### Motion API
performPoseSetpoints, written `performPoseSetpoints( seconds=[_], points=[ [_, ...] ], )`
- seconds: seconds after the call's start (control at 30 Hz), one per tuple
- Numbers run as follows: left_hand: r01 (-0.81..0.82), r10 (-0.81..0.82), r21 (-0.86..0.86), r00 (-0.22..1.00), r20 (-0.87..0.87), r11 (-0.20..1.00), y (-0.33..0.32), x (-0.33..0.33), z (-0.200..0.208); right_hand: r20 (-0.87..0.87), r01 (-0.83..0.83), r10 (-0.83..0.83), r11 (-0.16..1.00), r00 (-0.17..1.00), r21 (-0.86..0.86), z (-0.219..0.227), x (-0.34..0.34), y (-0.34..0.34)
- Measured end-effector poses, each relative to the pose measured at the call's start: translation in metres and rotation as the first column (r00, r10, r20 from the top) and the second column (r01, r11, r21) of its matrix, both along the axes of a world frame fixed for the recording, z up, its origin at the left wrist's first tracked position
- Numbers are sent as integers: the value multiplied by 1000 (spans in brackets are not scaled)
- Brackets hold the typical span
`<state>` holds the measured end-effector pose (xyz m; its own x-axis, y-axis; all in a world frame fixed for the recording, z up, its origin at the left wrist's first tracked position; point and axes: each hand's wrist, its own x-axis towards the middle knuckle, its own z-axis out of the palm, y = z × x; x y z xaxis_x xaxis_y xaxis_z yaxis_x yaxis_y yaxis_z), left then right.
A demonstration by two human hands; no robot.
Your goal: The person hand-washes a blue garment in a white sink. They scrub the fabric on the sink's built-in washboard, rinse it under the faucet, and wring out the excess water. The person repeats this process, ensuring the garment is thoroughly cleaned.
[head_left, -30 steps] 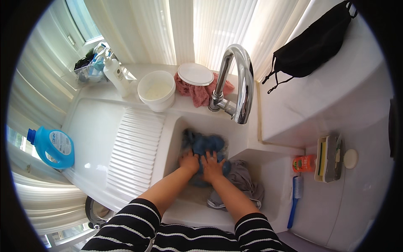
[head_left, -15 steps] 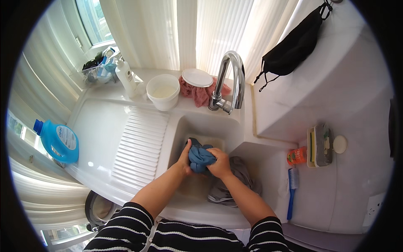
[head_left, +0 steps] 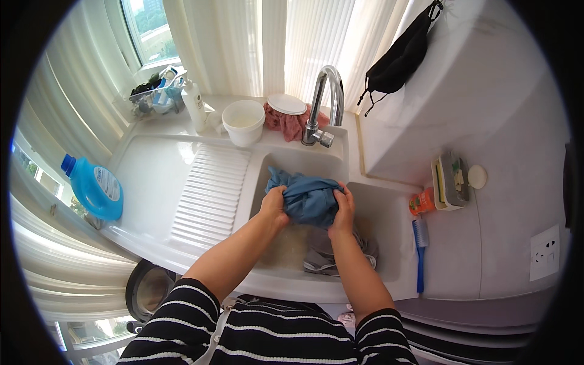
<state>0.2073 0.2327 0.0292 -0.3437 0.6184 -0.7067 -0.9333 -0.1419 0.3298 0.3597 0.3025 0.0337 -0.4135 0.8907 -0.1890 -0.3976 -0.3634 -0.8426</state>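
Note:
A blue cloth garment point(head_left: 309, 199), bunched and partly spread, is stretched between my hands over the white sink point(head_left: 392, 214). My left hand point(head_left: 275, 207) has its fingers closed on the garment's left side. On the other side my right hand point(head_left: 343, 210) grips the edge, thumb and fingers curled round the fabric. Below and to the right, a crumpled grey cloth point(head_left: 319, 250) with a pale trim lies in the basin, partly hidden behind my right forearm. The chrome faucet point(head_left: 326, 97) stands behind the basin, its spout apart from the garment.
Left of the basin is a ridged washboard point(head_left: 210, 191), with a blue detergent bottle point(head_left: 100, 191) beyond. At the back stand a white pump bottle point(head_left: 194, 108), a white tub point(head_left: 243, 125) and a red cloth point(head_left: 286, 126) under a lid. A blue brush point(head_left: 420, 255) lies at right.
The blue garment has gone from a tight bunch to a wider spread, and my hands have moved apart and slightly farther from me. The view has shifted a little.

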Motion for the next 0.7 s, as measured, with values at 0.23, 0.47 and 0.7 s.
performPoseSetpoints(
  seconds=[0.23, 0.47, 0.7],
  points=[
    [77, -72, 89, 996, -55, 993, -12, 34, 27, -99, -236, 219, 950, 971, -207, -20, 7, -32],
    [320, -363, 367, 930, 52, 873, -28, 55, 28, -556, -522, 317, 813, 769, -258, -35, 17, -21],
    [445, -576, 480, 801, 164, 756, -38, 49, 36, -735, -729, 412, 665, 539, -163, -27, 20, -13]
  ],
)
